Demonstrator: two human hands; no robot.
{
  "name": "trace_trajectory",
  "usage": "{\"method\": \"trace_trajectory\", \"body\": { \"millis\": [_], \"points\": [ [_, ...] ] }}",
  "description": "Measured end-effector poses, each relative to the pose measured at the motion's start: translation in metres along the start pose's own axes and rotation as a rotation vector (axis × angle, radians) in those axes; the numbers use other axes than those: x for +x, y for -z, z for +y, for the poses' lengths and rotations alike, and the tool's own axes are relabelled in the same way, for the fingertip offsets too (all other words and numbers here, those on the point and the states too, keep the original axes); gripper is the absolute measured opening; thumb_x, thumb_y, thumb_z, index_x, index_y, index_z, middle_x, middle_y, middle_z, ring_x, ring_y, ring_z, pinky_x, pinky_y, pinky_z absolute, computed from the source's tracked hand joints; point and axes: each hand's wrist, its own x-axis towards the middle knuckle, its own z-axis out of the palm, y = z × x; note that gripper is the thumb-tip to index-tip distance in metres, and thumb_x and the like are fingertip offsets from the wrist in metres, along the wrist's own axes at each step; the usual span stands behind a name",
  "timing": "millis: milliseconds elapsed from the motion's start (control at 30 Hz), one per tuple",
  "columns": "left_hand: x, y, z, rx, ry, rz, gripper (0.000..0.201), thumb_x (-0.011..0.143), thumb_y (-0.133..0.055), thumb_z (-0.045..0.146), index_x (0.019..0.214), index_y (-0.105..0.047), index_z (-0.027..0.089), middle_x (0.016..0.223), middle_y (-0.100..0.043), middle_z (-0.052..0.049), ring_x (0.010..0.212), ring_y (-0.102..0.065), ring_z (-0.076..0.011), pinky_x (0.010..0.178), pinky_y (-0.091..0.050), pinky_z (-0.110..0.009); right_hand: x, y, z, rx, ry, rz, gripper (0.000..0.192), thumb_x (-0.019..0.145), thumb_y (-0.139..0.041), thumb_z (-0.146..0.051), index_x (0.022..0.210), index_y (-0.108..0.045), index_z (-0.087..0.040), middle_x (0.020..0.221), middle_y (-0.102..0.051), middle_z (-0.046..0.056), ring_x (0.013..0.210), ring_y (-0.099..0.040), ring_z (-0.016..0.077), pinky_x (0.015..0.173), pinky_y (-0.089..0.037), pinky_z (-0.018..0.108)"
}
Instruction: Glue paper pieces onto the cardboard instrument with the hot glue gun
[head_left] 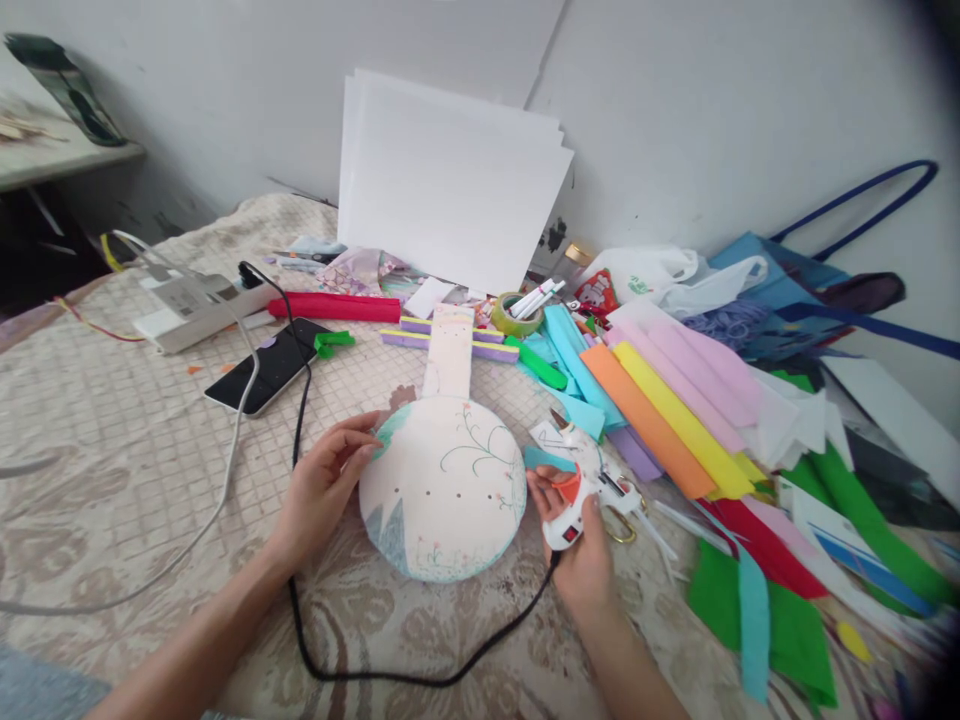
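Observation:
A round white craft board with a neck at its far side lies flat in front of me, shaped like a banjo. Green vines, small flowers and a grey-blue mountain are drawn on its face, with a row of several small holes. My left hand pinches its left edge between thumb and fingers. In my right hand is a white hot glue gun with an orange trigger, its nozzle pointing away from me beside the board's right edge. Yellow and purple strips lie across the neck.
A black cord loops in front of the board from the glue gun. Left are a phone and a power strip. Coloured crepe paper rolls crowd the right side. White sheets lean on the wall; green tape lies below.

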Motion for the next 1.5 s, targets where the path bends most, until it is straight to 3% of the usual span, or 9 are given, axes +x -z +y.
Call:
{"method": "trace_trajectory", "body": {
  "millis": [200, 433, 633, 867, 1300, 1400, 1500],
  "points": [
    [0.0, -0.001, 0.002, -0.057, 0.003, -0.021, 0.017, 0.085, -0.058, 0.036, 0.081, -0.059, 0.02, 0.125, -0.058, -0.007, 0.118, -0.053, -0.0262, 0.101, -0.042, -0.045, 0.001, 0.0, 0.001, 0.012, 0.009, -0.015, 0.035, 0.077, -0.063, -0.054, 0.092, -0.069, -0.023, 0.1, -0.069, 0.005, 0.105, -0.061, 0.0225, 0.104, -0.041, 0.044],
    [0.002, -0.002, 0.0, -0.119, 0.009, -0.08, 0.016, 0.089, -0.053, 0.033, 0.099, -0.057, 0.02, 0.13, -0.055, -0.008, 0.122, -0.05, -0.0239, 0.104, -0.04, -0.043, 0.0, 0.003, 0.002, 0.017, 0.008, -0.026, 0.035, 0.08, -0.06, -0.053, 0.096, -0.069, -0.023, 0.101, -0.069, 0.005, 0.105, -0.062, 0.0226, 0.104, -0.041, 0.045],
    [-0.001, -0.002, -0.007, -0.054, -0.009, -0.156, 0.047, 0.086, -0.059, 0.033, 0.129, -0.043, 0.022, 0.134, -0.05, -0.01, 0.123, -0.05, -0.0254, 0.103, -0.042, -0.045, 0.001, 0.005, 0.004, 0.04, -0.011, -0.018, 0.035, 0.08, -0.06, -0.053, 0.094, -0.069, -0.022, 0.101, -0.069, 0.006, 0.105, -0.062, 0.0235, 0.105, -0.04, 0.045],
    [-0.002, 0.0, -0.006, 0.084, -0.084, -0.226, 0.072, 0.075, -0.071, 0.033, 0.137, -0.034, 0.025, 0.137, -0.046, -0.011, 0.126, -0.045, -0.0299, 0.105, -0.039, -0.049, 0.001, 0.004, 0.003, 0.028, -0.001, -0.024, 0.035, 0.078, -0.062, -0.053, 0.095, -0.069, -0.022, 0.101, -0.069, 0.006, 0.105, -0.062, 0.0243, 0.105, -0.039, 0.047],
    [-0.002, -0.004, -0.009, -0.058, -0.082, -0.155, 0.041, 0.091, -0.05, 0.028, 0.13, -0.04, 0.024, 0.134, -0.048, -0.007, 0.126, -0.046, -0.0215, 0.11, -0.036, -0.041, -0.001, -0.001, -0.001, 0.01, 0.055, -0.019, 0.035, 0.081, -0.059, -0.052, 0.099, -0.066, -0.023, 0.101, -0.068, 0.005, 0.103, -0.062, 0.0226, 0.101, -0.042, 0.047],
    [-0.001, -0.004, -0.011, -0.097, -0.069, -0.137, 0.037, 0.092, -0.049, 0.03, 0.128, -0.043, 0.023, 0.132, -0.05, -0.007, 0.125, -0.048, -0.0214, 0.109, -0.036, -0.042, -0.007, -0.009, -0.012, -0.009, 0.113, 0.035, 0.032, 0.081, -0.061, -0.05, 0.098, -0.065, -0.023, 0.096, -0.067, 0.003, 0.092, -0.063, 0.0194, 0.088, -0.049, 0.04],
    [-0.001, -0.003, -0.011, -0.079, -0.058, -0.076, 0.036, 0.091, -0.05, 0.031, 0.126, -0.045, 0.022, 0.13, -0.053, -0.008, 0.121, -0.052, -0.0225, 0.106, -0.04, -0.045, -0.014, -0.021, -0.028, 0.017, 0.027, 0.019, 0.028, 0.083, -0.059, -0.049, 0.09, -0.065, -0.023, 0.079, -0.064, 0.0, 0.07, -0.06, 0.0135, 0.067, -0.05, 0.028]
  ]
}}
